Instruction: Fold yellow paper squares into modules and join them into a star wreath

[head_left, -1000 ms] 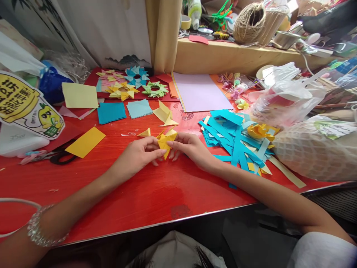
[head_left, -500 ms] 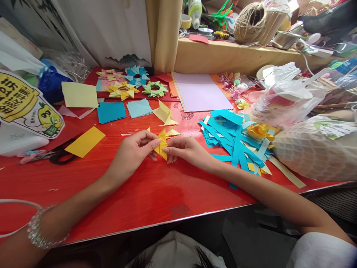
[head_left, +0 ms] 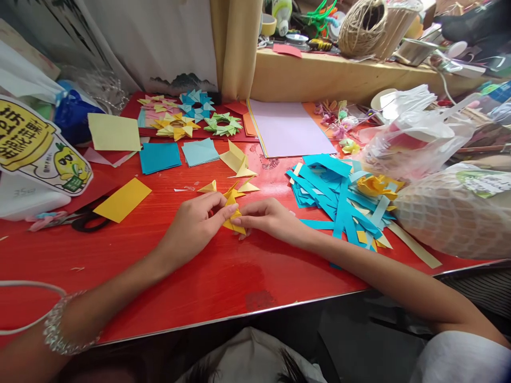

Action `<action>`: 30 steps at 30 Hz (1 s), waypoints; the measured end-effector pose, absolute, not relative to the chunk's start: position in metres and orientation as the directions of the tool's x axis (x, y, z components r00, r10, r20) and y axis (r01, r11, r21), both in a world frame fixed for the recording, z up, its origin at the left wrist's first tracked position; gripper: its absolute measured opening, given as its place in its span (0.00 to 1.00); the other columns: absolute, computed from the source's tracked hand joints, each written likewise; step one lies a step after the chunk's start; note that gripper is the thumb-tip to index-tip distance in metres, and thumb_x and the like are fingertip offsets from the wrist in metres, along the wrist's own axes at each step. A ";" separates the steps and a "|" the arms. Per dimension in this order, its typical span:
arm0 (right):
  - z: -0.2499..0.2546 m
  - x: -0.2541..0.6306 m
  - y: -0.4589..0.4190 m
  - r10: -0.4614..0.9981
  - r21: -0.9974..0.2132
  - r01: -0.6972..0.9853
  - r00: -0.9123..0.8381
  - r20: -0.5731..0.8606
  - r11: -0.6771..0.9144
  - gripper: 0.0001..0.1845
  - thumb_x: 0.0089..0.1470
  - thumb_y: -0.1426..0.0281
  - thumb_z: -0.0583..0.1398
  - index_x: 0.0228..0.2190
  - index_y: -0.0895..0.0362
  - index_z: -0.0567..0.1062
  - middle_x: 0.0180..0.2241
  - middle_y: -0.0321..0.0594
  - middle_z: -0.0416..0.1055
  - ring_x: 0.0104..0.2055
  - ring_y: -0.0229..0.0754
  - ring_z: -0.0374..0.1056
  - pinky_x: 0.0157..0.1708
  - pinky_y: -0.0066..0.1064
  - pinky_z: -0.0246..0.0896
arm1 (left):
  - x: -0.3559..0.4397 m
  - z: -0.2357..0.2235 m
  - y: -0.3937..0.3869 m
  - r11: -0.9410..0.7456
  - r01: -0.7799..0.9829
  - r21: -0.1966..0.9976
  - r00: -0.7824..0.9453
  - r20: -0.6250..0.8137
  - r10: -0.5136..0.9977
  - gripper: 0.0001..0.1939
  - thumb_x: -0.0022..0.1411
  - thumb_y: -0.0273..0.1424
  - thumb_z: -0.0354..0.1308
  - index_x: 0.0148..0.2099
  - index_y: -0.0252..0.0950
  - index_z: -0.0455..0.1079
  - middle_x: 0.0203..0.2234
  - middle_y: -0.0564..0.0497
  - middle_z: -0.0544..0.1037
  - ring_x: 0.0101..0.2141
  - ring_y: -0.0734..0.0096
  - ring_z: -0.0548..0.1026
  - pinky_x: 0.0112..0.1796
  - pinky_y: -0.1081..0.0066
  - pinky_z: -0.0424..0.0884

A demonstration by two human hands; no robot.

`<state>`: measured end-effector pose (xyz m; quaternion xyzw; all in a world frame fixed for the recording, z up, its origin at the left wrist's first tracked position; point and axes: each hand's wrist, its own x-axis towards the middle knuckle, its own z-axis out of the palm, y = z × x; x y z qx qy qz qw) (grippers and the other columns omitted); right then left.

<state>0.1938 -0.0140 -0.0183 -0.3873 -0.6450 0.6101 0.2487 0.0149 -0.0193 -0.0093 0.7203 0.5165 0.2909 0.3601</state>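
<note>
Between my two hands is a folded yellow origami piece, pointed at its ends and held just above the red table. My left hand pinches its left side between thumb and fingers. From the right, my right hand grips its edge, thumb and forefinger pressed together. Right behind my hands lie pale yellow folded pieces, partly hidden by the fingers. A larger half-folded pale yellow paper rests farther back.
Blue paper strips are heaped on the right, beside a netted bag. On the left are a yellow rectangle and scissors. Behind sit blue squares, light blue squares, origami rings and lilac sheets.
The yellow origami piece has turned in my fingers, showing a narrower side. My left hand has shifted slightly right and down. The whole view has moved a little.
</note>
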 end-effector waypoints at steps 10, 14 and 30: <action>-0.019 0.196 -0.015 0.814 -0.988 0.132 -0.563 -0.142 -0.081 0.15 0.52 0.61 0.60 0.26 0.61 0.77 0.26 0.38 0.75 0.31 0.36 0.70 0.35 0.27 0.63 | 0.013 -0.015 -0.017 -0.202 0.493 0.846 0.332 0.032 0.943 0.13 0.63 0.41 0.49 0.40 0.37 0.67 0.35 0.50 0.74 0.33 0.69 0.72 0.33 0.70 0.69; -0.018 0.196 -0.013 0.833 -0.990 0.021 -0.538 -0.129 -0.141 0.13 0.51 0.63 0.61 0.26 0.62 0.77 0.25 0.38 0.75 0.29 0.36 0.71 0.34 0.27 0.65 | 0.007 -0.021 -0.012 -0.771 0.541 0.337 0.581 0.513 0.632 0.25 0.63 0.40 0.51 0.60 0.41 0.55 0.58 0.46 0.63 0.58 0.60 0.60 0.55 0.59 0.60; -0.027 0.198 -0.012 0.892 -0.993 -0.028 -0.436 0.119 0.119 0.11 0.52 0.66 0.62 0.36 0.59 0.74 0.36 0.38 0.71 0.37 0.36 0.69 0.38 0.29 0.67 | 0.007 -0.014 -0.019 -0.425 0.525 0.737 0.320 0.292 0.901 0.12 0.60 0.38 0.57 0.45 0.40 0.71 0.38 0.54 0.79 0.38 0.69 0.76 0.37 0.76 0.69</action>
